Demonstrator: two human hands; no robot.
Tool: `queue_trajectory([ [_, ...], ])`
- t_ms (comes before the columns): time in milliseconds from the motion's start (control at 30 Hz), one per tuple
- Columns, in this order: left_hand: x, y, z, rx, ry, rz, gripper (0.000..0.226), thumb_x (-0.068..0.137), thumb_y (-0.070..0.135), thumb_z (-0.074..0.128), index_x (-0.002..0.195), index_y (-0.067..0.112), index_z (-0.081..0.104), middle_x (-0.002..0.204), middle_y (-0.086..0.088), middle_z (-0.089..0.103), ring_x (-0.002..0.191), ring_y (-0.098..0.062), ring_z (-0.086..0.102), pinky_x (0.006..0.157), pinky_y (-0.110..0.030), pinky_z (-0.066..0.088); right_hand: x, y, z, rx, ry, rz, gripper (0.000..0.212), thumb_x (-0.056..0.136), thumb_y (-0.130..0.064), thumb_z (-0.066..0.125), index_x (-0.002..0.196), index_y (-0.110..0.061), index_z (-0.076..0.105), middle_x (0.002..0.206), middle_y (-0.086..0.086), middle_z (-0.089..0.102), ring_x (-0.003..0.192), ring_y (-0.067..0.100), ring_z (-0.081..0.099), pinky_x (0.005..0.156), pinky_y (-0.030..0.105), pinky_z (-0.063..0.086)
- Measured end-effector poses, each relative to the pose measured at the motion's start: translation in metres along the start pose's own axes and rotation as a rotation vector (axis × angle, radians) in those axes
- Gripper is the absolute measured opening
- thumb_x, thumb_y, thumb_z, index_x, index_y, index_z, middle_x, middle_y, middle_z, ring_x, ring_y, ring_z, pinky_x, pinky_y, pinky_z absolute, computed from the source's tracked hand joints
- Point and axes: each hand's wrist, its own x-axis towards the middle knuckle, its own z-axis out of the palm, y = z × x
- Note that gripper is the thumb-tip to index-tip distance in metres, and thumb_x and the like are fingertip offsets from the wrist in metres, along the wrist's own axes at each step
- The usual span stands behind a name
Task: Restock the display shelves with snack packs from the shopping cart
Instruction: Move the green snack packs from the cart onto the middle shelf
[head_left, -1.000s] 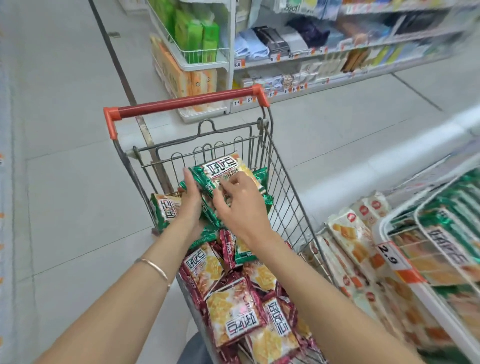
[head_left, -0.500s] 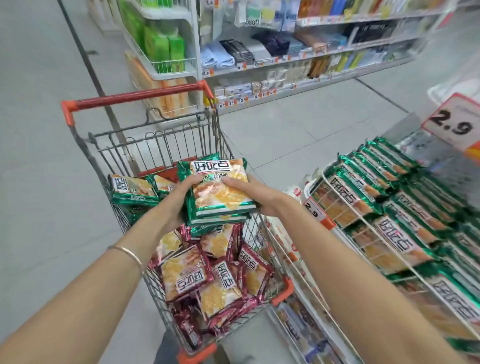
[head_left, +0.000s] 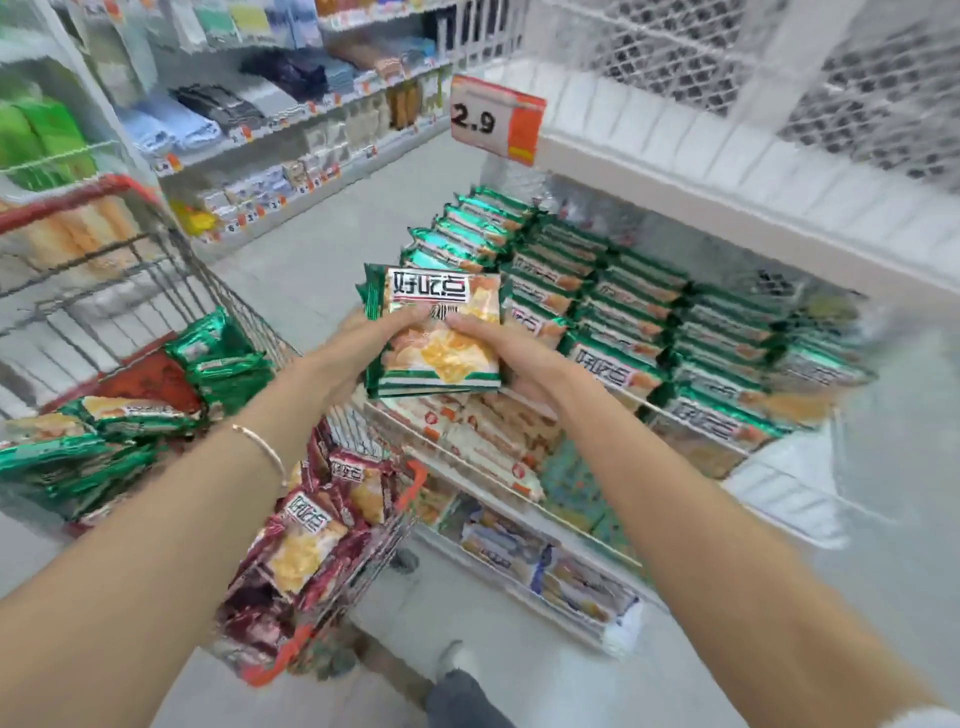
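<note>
A stack of green snack packs (head_left: 441, 332) is held between both hands in front of the display shelf (head_left: 701, 415). My left hand (head_left: 358, 345) grips its left side and my right hand (head_left: 504, 353) grips its right side, thumbs on top. The shelf holds rows of the same green packs (head_left: 623, 306). The wire shopping cart (head_left: 171, 291) stands at the left, with green packs (head_left: 218, 358) at its back and red packs (head_left: 311, 535) at its front.
A 2.9 price tag (head_left: 496, 119) hangs from the white shelf above. Lower shelves (head_left: 519, 551) carry other snack packs. Across the aisle stands another shelf unit (head_left: 249, 124) with assorted goods. My shoe (head_left: 452, 660) is on the floor beside the cart.
Both hands have lifted the stack of green packs out of the cart and carried it rightward to the display shelf. The view has swung right with them.
</note>
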Motion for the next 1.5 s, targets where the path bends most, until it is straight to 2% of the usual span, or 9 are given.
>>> queue_trajectory([
  [233,0.001,0.028,0.171,0.220,-0.188,0.069,0.124,0.058,0.072,0.079,0.155,0.019,0.025,0.149,-0.004,0.045,0.135,-0.024,0.045,0.116,-0.049,0.033,-0.121,0.042,-0.126,0.168,0.381,-0.104,0.080,0.060,-0.057,0.086,0.128,-0.024,0.062,0.124,0.001,0.071,0.116,0.022,0.066,0.106,0.047,0.049],
  [467,0.017,0.039,0.352,0.377,-0.385,0.182,0.126,0.042,0.076,0.085,0.144,0.015,0.043,0.134,-0.002,0.061,0.116,-0.020,0.062,0.105,-0.039,0.047,-0.220,0.091,-0.256,0.367,0.643,-0.229,0.036,0.084,-0.019,0.077,0.117,-0.015,0.062,0.099,0.000,0.077,0.090,0.019,0.074,0.075,0.032,0.061],
  [667,0.050,0.036,0.460,0.531,-0.442,0.287,0.086,0.072,0.047,0.085,0.141,0.016,0.045,0.125,0.004,0.057,0.108,-0.012,0.051,0.097,-0.023,0.038,-0.240,0.120,-0.361,0.272,0.786,-0.265,0.057,0.074,-0.003,0.084,0.118,-0.018,0.052,0.107,0.003,0.073,0.092,0.020,0.075,0.079,0.035,0.061],
  [800,0.085,0.011,0.479,0.864,-0.390,0.320,0.124,0.051,0.064,0.089,0.150,0.021,0.028,0.152,-0.005,0.042,0.138,-0.029,0.042,0.115,-0.045,0.036,-0.204,0.152,-0.397,-0.001,0.671,-0.055,0.086,0.052,-0.018,0.098,0.126,0.000,0.059,0.109,0.009,0.075,0.096,0.023,0.074,0.079,0.038,0.062],
  [867,0.095,-0.001,0.480,1.049,-0.335,0.380,0.116,0.051,0.064,0.089,0.143,0.019,0.034,0.145,-0.007,0.050,0.130,-0.031,0.051,0.110,-0.047,0.041,-0.177,0.174,-0.409,0.004,0.667,0.064,0.139,0.034,-0.040,0.104,0.149,-0.004,0.035,0.121,0.008,0.070,0.104,0.023,0.071,0.089,0.046,0.059],
  [967,0.106,-0.012,0.483,1.313,-0.269,0.570,0.126,0.060,0.061,0.086,0.155,0.018,0.016,0.158,-0.015,0.031,0.144,-0.033,0.032,0.119,-0.051,0.024,-0.167,0.171,-0.396,0.044,0.822,-0.002,0.142,0.065,-0.008,0.092,0.156,-0.014,-0.018,0.151,0.010,0.042,0.131,0.026,0.052,0.108,0.047,0.046],
  [1067,0.114,-0.016,0.479,1.585,-0.274,0.699,0.139,0.057,0.082,0.072,0.157,0.034,-0.012,0.167,-0.010,-0.009,0.153,-0.031,-0.007,0.121,-0.059,-0.002,-0.176,0.176,-0.394,-0.569,1.007,-0.197,0.119,0.074,-0.013,0.078,0.160,-0.020,-0.003,0.165,0.011,0.008,0.152,0.026,0.010,0.124,0.042,0.017],
  [1200,0.127,-0.025,0.474,1.787,-0.419,0.648,0.135,0.062,0.084,0.067,0.152,0.041,-0.023,0.164,-0.003,-0.025,0.152,-0.030,-0.017,0.114,-0.073,-0.001,-0.164,0.193,-0.393,-1.393,0.615,-0.016,0.113,0.085,-0.034,0.073,0.157,-0.034,-0.015,0.166,0.017,-0.009,0.152,0.040,-0.009,0.123,0.057,0.002],
  [1500,0.129,-0.032,0.476,1.785,-0.278,0.677,0.131,0.066,0.078,0.071,0.153,0.041,-0.021,0.167,-0.003,-0.014,0.154,-0.027,-0.011,0.114,-0.072,0.009,-0.147,0.202,-0.397,-1.504,0.713,-0.003,0.119,0.081,-0.035,0.080,0.156,-0.033,-0.012,0.166,0.019,-0.007,0.152,0.042,-0.010,0.120,0.055,-0.005],
])
